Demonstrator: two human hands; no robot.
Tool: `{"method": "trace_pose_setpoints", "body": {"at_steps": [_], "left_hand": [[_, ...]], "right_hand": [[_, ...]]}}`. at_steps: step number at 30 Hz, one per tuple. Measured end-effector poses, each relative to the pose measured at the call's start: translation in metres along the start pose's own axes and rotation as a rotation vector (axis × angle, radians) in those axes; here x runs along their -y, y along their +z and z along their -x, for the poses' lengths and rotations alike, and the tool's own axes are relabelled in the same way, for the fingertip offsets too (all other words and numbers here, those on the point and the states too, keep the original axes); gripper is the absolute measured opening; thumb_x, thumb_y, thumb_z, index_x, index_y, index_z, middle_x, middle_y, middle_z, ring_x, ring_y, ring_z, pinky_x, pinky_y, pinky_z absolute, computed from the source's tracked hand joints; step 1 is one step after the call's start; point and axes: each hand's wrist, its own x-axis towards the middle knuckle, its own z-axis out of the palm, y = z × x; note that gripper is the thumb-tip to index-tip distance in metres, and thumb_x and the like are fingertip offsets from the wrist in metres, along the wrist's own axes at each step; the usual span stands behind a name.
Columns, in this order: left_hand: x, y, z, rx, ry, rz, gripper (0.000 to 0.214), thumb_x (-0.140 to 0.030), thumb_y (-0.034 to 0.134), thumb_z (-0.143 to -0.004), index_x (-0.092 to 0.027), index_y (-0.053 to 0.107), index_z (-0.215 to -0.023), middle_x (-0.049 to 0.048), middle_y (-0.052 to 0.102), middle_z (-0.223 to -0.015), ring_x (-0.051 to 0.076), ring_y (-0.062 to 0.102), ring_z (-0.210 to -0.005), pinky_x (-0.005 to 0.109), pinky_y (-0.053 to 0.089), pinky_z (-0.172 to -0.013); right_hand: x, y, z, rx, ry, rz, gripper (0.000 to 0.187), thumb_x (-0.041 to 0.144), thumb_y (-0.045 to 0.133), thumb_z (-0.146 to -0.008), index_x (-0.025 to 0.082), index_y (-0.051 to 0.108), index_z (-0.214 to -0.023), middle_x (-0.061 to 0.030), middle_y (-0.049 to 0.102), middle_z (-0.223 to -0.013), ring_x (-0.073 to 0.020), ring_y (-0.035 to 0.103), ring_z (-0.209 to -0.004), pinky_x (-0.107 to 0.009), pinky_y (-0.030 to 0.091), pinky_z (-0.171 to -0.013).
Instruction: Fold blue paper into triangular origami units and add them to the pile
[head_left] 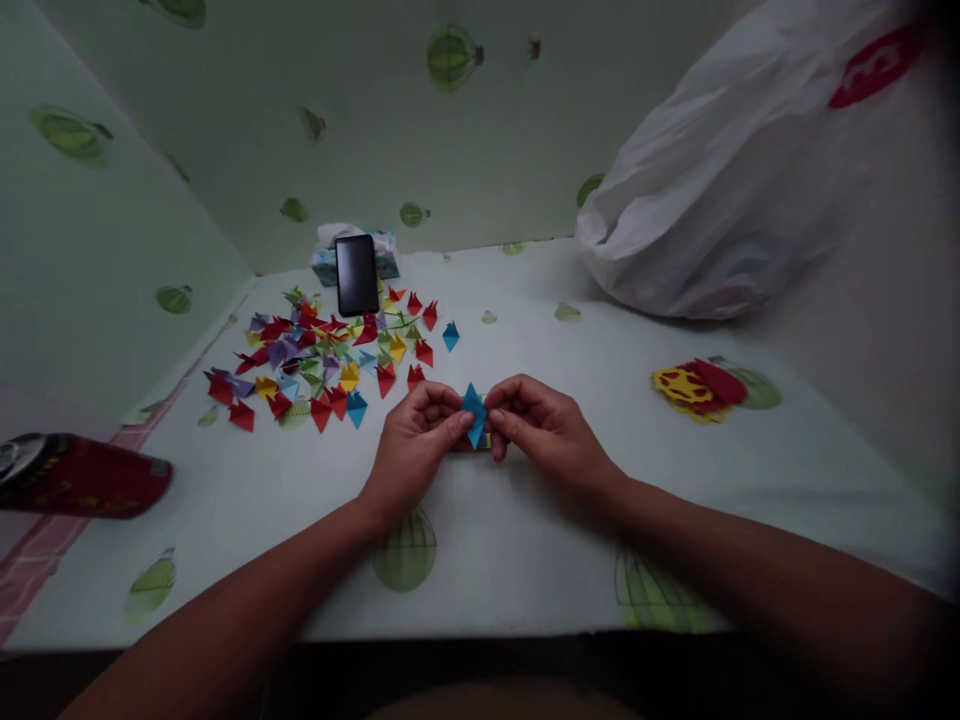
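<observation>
Bright blue folded-paper diamond (474,416) at mid-view, up off the table between two bare hands. Long axis runs up and down the view: one point away from the body, one toward it, both tips free of the fingers.

Left hand (424,425) pinches the left side, thumb over the near face, fingers curled behind. Right hand (551,425) pinches at the right corner, thumb and index together, other fingers bent. Diamond lies rightward of the left, leftward of the right, touching both; neither hand clearly nearer, though the left thumb overlaps more paper.

Below the diamond: small flat dark-red and yellow item (466,449), mostly covered by the hands; cannot tell what it is.

Beyond the left hand, to the left: loose spread of many-coloured folded-paper pieces (330,368), mostly red, some yellow, green, purple, blue. At its far side, black rectangular phone (356,275) upright before a pale-blue patterned tissue box (388,257).

Well right of the right hand: overlapping red and yellow flat cut-outs (686,388). Farther back, bulky white plastic bag (712,200), red print. Far left, red metal can (90,480). Under everything, white table cover (525,560) with green balloon prints
</observation>
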Motion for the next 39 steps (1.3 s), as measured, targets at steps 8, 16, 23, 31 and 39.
{"method": "trace_pose_setpoints", "body": {"at_steps": [8,16,23,31,39], "left_hand": [[0.0039,-0.0024,-0.0006,0.0,-0.048,0.019,0.021,-0.026,0.08,-0.079,-0.017,0.062,-0.088,-0.0029,0.068,-0.073,0.009,0.064,-0.065,0.021,0.053,-0.063],[0.0015,-0.0013,0.0003,-0.015,-0.014,-0.035,0.026,-0.028,0.082,-0.077,-0.018,0.061,-0.089,-0.0031,0.066,-0.075,0.009,0.062,-0.066,0.021,0.05,-0.062],[-0.0001,-0.0015,0.0017,0.02,0.051,-0.19,0.019,-0.026,0.08,-0.077,-0.017,0.063,-0.084,-0.002,0.063,-0.075,0.01,0.06,-0.067,0.022,0.049,-0.063],[-0.0013,-0.0011,0.0027,0.033,0.096,-0.202,0.011,-0.021,0.073,-0.082,-0.018,0.063,-0.087,-0.0011,0.066,-0.077,0.011,0.063,-0.071,0.024,0.05,-0.066],[0.0024,-0.0042,0.0001,0.017,0.023,-0.109,0.017,-0.025,0.076,-0.08,-0.018,0.064,-0.088,-0.0008,0.067,-0.078,0.012,0.064,-0.072,0.024,0.05,-0.068]], "right_hand": [[0.0003,-0.0013,-0.0006,0.019,0.076,-0.108,0.017,0.029,0.068,-0.087,0.017,0.058,-0.092,0.0036,0.065,-0.068,-0.0088,0.062,-0.055,-0.025,0.05,-0.06],[0.0036,-0.0013,-0.0005,0.023,0.088,-0.056,0.015,0.026,0.068,-0.085,0.018,0.057,-0.091,0.0042,0.063,-0.067,-0.0089,0.061,-0.055,-0.025,0.048,-0.06],[0.0014,-0.0028,-0.003,0.06,0.17,-0.082,0.028,0.028,0.075,-0.081,0.02,0.051,-0.095,0.0072,0.061,-0.064,-0.0093,0.061,-0.052,-0.024,0.048,-0.056],[-0.0052,-0.0016,-0.0001,0.024,0.144,-0.226,0.03,0.037,0.071,-0.09,0.021,0.053,-0.107,0.0051,0.063,-0.072,-0.0095,0.062,-0.056,-0.024,0.051,-0.059],[-0.0027,-0.0021,-0.0007,0.082,0.17,-0.219,0.021,0.035,0.072,-0.089,0.016,0.062,-0.089,0.0018,0.065,-0.073,-0.0076,0.062,-0.057,-0.023,0.051,-0.06]]}}
